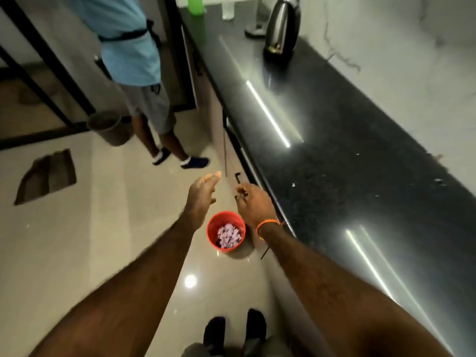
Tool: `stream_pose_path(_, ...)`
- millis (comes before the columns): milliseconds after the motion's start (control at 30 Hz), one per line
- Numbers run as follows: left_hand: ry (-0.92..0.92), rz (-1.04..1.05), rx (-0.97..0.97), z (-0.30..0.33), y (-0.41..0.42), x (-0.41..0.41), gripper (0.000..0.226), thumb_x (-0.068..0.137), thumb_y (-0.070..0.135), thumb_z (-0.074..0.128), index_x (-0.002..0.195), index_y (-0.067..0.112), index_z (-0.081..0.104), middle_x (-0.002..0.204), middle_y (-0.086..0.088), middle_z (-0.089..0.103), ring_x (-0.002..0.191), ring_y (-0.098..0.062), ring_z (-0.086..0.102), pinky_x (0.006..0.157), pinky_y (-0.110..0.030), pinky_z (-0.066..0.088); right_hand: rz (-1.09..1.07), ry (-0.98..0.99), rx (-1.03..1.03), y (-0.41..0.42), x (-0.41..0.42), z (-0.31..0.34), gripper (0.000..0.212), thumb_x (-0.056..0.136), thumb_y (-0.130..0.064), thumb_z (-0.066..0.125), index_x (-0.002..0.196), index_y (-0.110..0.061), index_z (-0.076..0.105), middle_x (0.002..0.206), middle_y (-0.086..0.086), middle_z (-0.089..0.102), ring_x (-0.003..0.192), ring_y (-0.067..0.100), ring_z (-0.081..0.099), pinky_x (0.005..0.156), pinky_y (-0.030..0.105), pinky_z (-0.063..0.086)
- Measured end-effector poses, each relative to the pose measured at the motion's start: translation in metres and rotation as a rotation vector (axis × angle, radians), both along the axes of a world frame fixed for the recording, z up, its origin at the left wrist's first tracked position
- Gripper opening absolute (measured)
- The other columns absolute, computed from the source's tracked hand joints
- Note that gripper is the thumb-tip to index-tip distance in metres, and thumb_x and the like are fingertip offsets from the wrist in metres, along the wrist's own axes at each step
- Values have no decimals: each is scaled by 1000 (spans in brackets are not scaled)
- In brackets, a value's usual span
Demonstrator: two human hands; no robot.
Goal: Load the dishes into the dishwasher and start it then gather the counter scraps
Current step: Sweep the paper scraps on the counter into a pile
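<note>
The right hand (253, 202) reaches to the black handle (238, 182) on the cabinet front under the counter (347, 150); whether its fingers grip the handle cannot be told. The left hand (202, 193) hangs beside it, fingers straight, holding nothing. A red bin (226, 231) of pale scraps (228, 236) stands on the floor below both hands.

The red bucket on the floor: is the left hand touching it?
Apart. The head view shows the left hand open in the air, with bare floor visible between it and the red bucket.
</note>
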State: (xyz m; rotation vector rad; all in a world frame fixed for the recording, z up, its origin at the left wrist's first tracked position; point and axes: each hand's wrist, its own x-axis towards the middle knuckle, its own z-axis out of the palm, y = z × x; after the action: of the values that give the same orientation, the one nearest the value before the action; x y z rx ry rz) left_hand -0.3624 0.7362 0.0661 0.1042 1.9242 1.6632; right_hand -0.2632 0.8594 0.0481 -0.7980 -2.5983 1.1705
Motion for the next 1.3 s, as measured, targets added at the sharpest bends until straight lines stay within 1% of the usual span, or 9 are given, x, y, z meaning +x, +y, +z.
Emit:
stream_pose_path(100, 93, -95, 27, 23, 9, 18, 39, 79, 58, 64, 97, 23, 65, 95, 4, 59, 92, -12, 55, 84, -38, 47, -13, 3, 125, 12, 33, 30, 33, 89, -18, 55, 119, -21, 68, 118, 3, 69, 108, 24, 65, 95, 42, 53)
stream_pose_path(233, 201, -287, 19, 45, 28, 39, 75, 77, 63, 67, 133, 14, 61, 122, 2, 67, 113, -9, 62, 104, -36, 49, -160, -22, 217, 34, 77, 57, 33, 87, -18, 58, 119, -21, 68, 119, 4, 69, 107, 25, 65, 95, 40, 52)
stream_pose_path(367, 272, -511, 11, 60, 58, 74, 86, 74, 68, 68, 142, 16, 54, 137, -1, 62, 123, -12, 59, 111, -37, 45, -372, -75, 252, 48, 142, 69, 36, 91, -22, 57, 126, -22, 64, 123, 1, 66, 108, 22, 64, 95, 36, 51)
stream_pose_path(500, 319, -708, 13, 60, 92, 125, 82, 76, 66, 68, 141, 19, 56, 137, -1, 62, 123, -14, 60, 110, -43, 47, -565, -151, 290, 46, 217, 72, 38, 94, -25, 55, 131, -23, 60, 132, 0, 62, 118, 20, 60, 101, 36, 49)
stream_pose_path(633, 403, -934, 37, 61, 120, 195, 64, 90, 54, 69, 141, 18, 56, 136, -1, 61, 123, -14, 59, 106, -29, 46, -746, -200, 326, 31, 302, 72, 37, 94, -26, 54, 131, -23, 59, 134, 0, 61, 120, 21, 58, 101, 40, 50)
stream_pose_path(733, 435, -1088, 62, 63, 135, 258, 64, 88, 53, 72, 139, 16, 59, 134, -3, 63, 120, -14, 60, 102, -24, 44, -885, -235, 334, 16, 369, 72, 38, 94, -26, 54, 131, -21, 60, 132, 1, 62, 119, 21, 59, 101, 39, 49)
stream_pose_path(833, 453, -1250, 118, 66, 144, 326, 76, 78, 64, 70, 138, 18, 58, 135, -1, 64, 120, -14, 61, 107, -34, 49, -1042, -258, 315, -3, 435, 72, 37, 94, -24, 55, 130, -20, 60, 131, 1, 62, 118, 21, 59, 100, 38, 50)
stream_pose_path(967, 508, -1459, 192, 71, 151, 409, 68, 89, 58, 67, 143, 20, 52, 143, 2, 57, 128, -16, 55, 104, -34, 49, -1212, -266, 299, -26, 512, 71, 36, 93, -24, 56, 128, -21, 60, 129, 0, 63, 118, 21, 59, 99, 39, 50)
stream_pose_path(1300, 477, -1667, 200, 49, 161, 572, 65, 92, 54, 67, 143, 17, 53, 142, -1, 59, 126, -16, 57, 105, -34, 49, -1448, -314, 229, -72, 655, 39, 37, 93, -28, 59, 129, -20, 62, 129, 4, 63, 121, 24, 57, 101, 39, 47)
